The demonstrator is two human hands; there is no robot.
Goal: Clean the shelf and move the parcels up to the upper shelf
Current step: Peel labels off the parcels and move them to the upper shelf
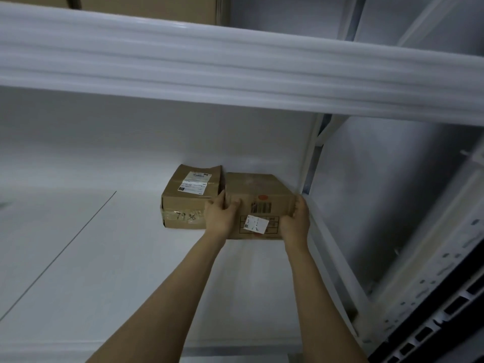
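Observation:
Two brown cardboard parcels stand side by side at the back right of the white lower shelf [110, 258]. The right parcel [258, 189] carries a barcode, a red mark and a loose white sticker. My left hand [221, 218] grips its left side, thumb on the front face, fingers between the two parcels. My right hand [296, 221] grips its right side, close to the shelf's upright post. The left parcel [187, 197] has a white shipping label on top and handwriting on its taped front. The upper shelf's white front beam [235, 72] crosses the top of the view.
A white upright post [309, 163] stands just right of the held parcel. Larger cardboard boxes [146, 6] sit on the upper shelf at the top left. A perforated shelf frame [432, 310] runs along the right. A thin seam line crosses the lower shelf at the left.

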